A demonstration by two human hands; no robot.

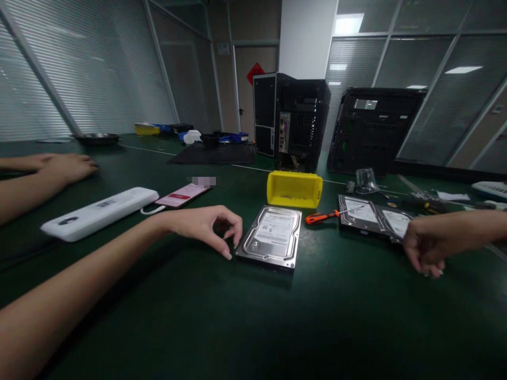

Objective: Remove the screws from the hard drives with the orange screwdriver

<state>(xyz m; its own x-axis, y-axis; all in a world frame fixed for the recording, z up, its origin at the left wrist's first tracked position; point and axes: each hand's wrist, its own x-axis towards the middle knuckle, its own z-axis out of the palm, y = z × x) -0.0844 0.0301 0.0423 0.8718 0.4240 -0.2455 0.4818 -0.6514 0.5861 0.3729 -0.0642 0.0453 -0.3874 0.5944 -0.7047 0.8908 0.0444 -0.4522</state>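
Observation:
A hard drive [273, 235] lies label side up on the dark green table in front of me. At its left edge is my left hand [212, 227], thumb and fingers curved but apart, with nothing between them. My right hand [430, 245] hangs loosely curled by two more hard drives on the right; I see nothing in it. Of those, the left drive [356, 214] carries the shaft of an orange-handled screwdriver [322, 217]. The other drive [396, 221] is partly hidden behind my right hand.
Behind the drive stands a yellow bin [295, 190] with small parts inside. A white power strip [103, 211] and a phone [186, 192] lie left. Another person's hands [67, 166] rest at far left. A computer case [293, 119] and a black panel [372, 132] stand at the back.

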